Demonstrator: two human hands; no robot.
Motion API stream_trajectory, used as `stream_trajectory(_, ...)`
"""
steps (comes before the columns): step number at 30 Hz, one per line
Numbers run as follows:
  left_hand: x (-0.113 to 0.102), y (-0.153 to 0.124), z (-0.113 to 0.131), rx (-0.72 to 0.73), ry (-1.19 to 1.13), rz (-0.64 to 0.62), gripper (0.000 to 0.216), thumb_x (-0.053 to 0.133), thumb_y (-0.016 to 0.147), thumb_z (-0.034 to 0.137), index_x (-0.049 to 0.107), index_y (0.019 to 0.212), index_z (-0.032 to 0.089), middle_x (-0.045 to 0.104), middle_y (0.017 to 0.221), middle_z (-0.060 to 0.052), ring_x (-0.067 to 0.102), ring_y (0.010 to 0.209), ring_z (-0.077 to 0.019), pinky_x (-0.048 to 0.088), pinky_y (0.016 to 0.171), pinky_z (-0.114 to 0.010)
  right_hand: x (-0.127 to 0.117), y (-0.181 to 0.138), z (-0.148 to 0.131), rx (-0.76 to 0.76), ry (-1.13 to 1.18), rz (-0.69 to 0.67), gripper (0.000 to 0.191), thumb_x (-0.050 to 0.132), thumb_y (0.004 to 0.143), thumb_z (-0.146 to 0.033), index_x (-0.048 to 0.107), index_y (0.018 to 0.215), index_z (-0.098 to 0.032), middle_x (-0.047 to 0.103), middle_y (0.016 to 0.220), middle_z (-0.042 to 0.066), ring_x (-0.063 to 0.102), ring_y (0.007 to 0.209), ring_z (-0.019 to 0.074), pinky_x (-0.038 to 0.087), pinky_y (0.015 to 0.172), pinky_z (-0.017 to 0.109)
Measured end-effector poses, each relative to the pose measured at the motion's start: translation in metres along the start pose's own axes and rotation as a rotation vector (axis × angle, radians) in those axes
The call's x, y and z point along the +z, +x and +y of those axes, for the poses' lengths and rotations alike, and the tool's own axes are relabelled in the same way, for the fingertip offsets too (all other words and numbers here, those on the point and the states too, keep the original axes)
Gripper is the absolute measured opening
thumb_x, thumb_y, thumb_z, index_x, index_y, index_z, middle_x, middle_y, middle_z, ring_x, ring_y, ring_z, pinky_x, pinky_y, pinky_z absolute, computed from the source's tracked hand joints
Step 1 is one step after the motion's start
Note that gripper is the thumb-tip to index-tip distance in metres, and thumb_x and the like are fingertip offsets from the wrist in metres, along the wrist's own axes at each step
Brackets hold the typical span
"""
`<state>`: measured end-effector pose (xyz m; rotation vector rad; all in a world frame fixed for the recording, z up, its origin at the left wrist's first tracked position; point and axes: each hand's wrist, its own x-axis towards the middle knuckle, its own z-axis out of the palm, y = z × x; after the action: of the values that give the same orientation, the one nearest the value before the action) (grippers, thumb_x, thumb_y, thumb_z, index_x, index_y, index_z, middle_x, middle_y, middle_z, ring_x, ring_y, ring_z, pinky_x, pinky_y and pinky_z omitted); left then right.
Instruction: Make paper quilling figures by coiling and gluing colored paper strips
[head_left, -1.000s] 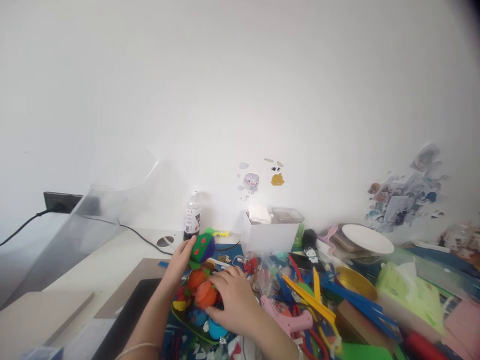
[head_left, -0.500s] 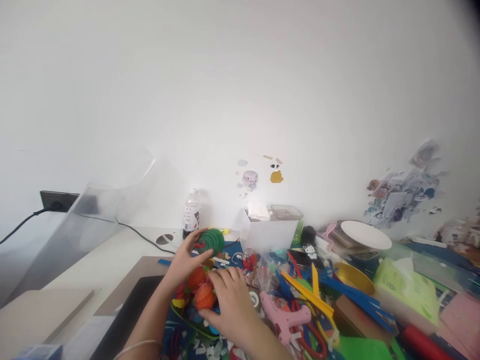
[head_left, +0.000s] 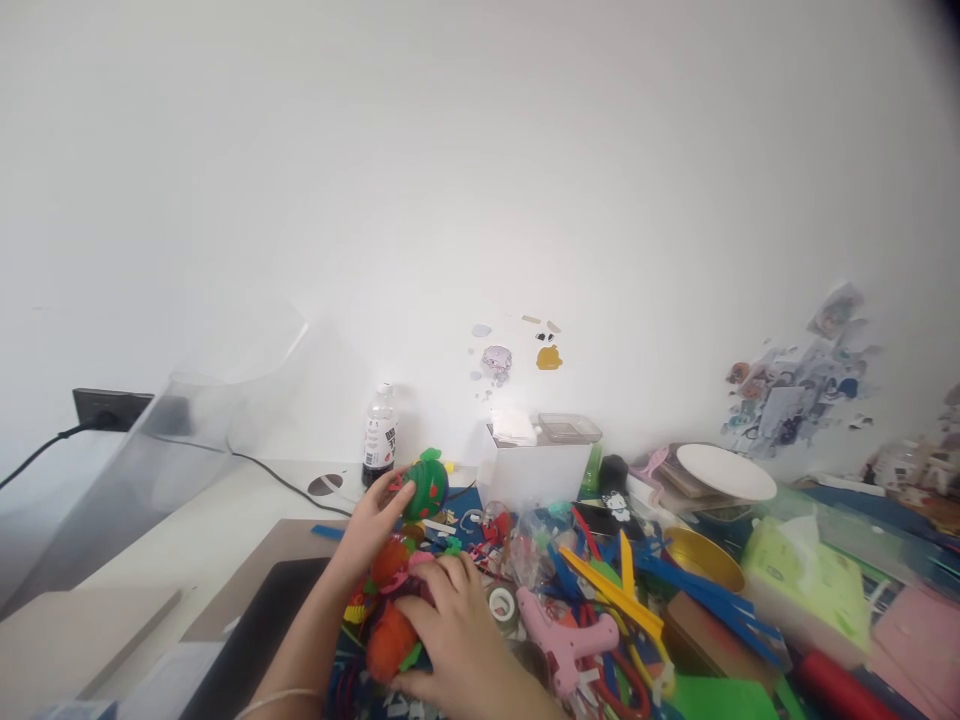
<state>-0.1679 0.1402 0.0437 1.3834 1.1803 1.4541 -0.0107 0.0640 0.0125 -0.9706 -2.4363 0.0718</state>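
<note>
My left hand point(head_left: 371, 525) grips a green paper ball with red spots point(head_left: 425, 489) and holds it up above a pile of paper fruit. My right hand point(head_left: 457, 640) is curled around an orange paper ball point(head_left: 390, 637) low in the pile, fingers wrapped on it. Another orange paper ball point(head_left: 390, 562) sits between the two hands. Small coloured paper scraps lie around them on the blue mat.
A pink glue gun point(head_left: 566, 640) lies right of my right hand, with yellow and blue strips point(head_left: 615, 590) beyond. A drink bottle point(head_left: 377, 437), a white box point(head_left: 536, 465), a white plate point(head_left: 726, 472), a gold bowl point(head_left: 701, 555) and a green tissue pack point(head_left: 806, 580) stand behind. A dark tablet point(head_left: 259, 640) lies left.
My left hand has turned the green ball so its spotted side shows. My right hand has slid toward me and lower, drawing an orange ball down with it.
</note>
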Motion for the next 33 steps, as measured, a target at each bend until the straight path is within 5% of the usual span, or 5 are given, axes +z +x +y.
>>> stream_trajectory(3,0.0,0.0,-0.001,-0.083,-0.114,0.001,0.05,0.051,0.074,0.052,0.054,0.11,0.017,0.065,0.106,-0.009,0.062,0.093,-0.0232,0.05,0.077,-0.032,0.002,-0.002,-0.002,-0.041,-0.046,0.011,0.044,0.051,0.079,-0.05,0.05,0.113,-0.022,0.045,0.124,0.007,0.034,0.115,0.0258,0.015,0.103,0.047)
stream_trajectory(10,-0.001,0.002,-0.006,-0.167,-0.084,0.076,0.052,0.052,0.07,0.055,0.059,0.103,0.015,0.068,0.095,-0.009,0.063,0.085,-0.0232,0.051,0.068,-0.032,0.0,0.008,0.006,0.143,-0.045,0.128,0.046,0.059,0.073,-0.05,0.053,0.111,-0.024,0.05,0.115,0.006,0.039,0.106,0.0262,0.027,0.097,0.045)
stream_trajectory(22,-0.001,0.009,-0.019,-0.083,0.071,0.201,0.048,0.05,0.07,0.058,0.058,0.093,0.017,0.065,0.096,-0.007,0.059,0.092,-0.0241,0.046,0.077,-0.032,0.001,0.015,0.011,0.159,-0.049,0.013,0.056,0.066,0.068,-0.032,0.045,0.119,-0.023,0.049,0.115,0.007,0.039,0.105,0.0266,0.032,0.092,0.043)
stream_trajectory(27,0.0,0.009,-0.019,-0.056,0.105,0.209,0.051,0.05,0.07,0.059,0.056,0.096,0.015,0.064,0.09,-0.008,0.059,0.089,-0.0249,0.046,0.077,-0.034,-0.003,0.012,0.008,0.132,0.041,-0.05,0.07,0.069,0.06,-0.042,0.042,0.122,-0.026,0.045,0.119,0.006,0.037,0.107,0.0274,0.031,0.093,0.042)
stream_trajectory(33,-0.001,0.01,-0.02,-0.044,0.121,0.2,0.052,0.051,0.069,0.059,0.056,0.095,0.014,0.064,0.085,-0.007,0.06,0.086,-0.0257,0.046,0.076,-0.036,-0.004,0.017,0.011,0.184,0.056,0.02,0.051,0.064,0.069,-0.033,0.048,0.117,-0.03,0.047,0.117,0.004,0.037,0.109,0.0268,0.032,0.092,0.043)
